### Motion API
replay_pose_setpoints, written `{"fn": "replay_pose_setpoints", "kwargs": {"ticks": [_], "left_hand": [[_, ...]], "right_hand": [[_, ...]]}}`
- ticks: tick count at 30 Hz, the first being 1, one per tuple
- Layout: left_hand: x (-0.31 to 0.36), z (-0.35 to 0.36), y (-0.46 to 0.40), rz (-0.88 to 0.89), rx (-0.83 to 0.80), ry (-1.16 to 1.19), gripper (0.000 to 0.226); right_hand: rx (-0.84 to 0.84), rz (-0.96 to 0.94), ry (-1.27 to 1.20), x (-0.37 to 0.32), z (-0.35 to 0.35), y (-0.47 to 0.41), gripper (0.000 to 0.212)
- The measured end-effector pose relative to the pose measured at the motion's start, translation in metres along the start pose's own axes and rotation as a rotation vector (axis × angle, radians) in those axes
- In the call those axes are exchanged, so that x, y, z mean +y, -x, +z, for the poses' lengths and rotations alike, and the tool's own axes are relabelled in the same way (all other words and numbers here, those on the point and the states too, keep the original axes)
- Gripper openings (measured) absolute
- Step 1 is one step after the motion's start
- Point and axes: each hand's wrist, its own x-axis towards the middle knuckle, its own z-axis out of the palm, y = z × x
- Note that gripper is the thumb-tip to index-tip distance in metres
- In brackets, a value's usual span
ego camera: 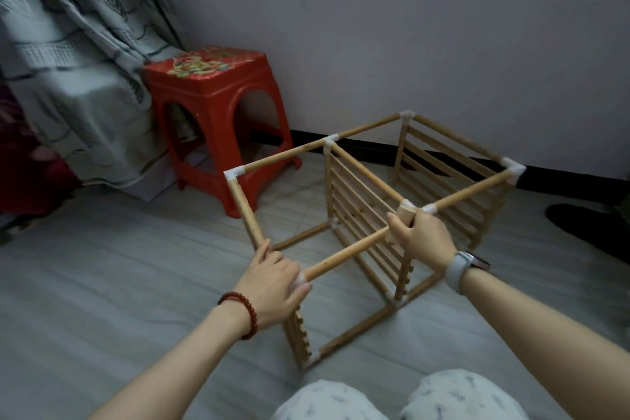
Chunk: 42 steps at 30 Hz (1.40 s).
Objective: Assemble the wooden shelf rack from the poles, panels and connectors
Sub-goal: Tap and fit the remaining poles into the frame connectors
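open floor (102, 266) left | red stool (218, 106) behind rack (375, 201) (near) | wall (409, 27) beyond

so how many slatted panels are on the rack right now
3 slatted panels: one at the far right end, one across the middle, and one at the near end under the left hand, mostly hidden. None seen elsewhere.

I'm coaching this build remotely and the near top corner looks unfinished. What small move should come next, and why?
Probably push the near pole rightward into the connector under the right hand. That hand grips the corner where a short peg stands, and the pole's right end meets it there, though the hand hides whether it is seated. The left hand holds the pole's other end at its white connector.
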Motion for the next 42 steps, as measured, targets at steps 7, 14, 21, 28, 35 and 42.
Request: {"fn": "replay_pose_setpoints", "kwargs": {"ticks": [7, 14, 21, 28, 35, 42], "left_hand": [[0.087, -0.006, -0.043, 0.329, -0.155, 0.017, 0.04], [0.174, -0.002, -0.137, 0.238, -0.059, 0.164, 0.026], [0.152, 0.02, -0.146, 0.099, 0.169, 0.097, 0.029], [0.148, 0.017, -0.148, 0.119, 0.199, 0.144, 0.028], [0.15, 0.017, -0.147, 0.1, 0.172, 0.146, 0.029], [0.149, 0.018, -0.147, 0.087, 0.17, 0.123, 0.032]], "right_hand": [[0.06, -0.022, 0.207, 0.03, -0.054, -0.02, 0.033], [0.385, -0.182, 0.288, 0.034, -0.129, 0.011, 0.039], [0.135, -0.008, 0.501, 0.072, -0.07, 0.03, 0.035], [0.873, -0.217, 0.174, 0.056, -0.13, -0.014, 0.037], [0.237, 0.101, 0.446, 0.087, -0.075, 0.007, 0.034], [0.725, -0.153, 0.332, 0.061, -0.092, -0.006, 0.031]]}}
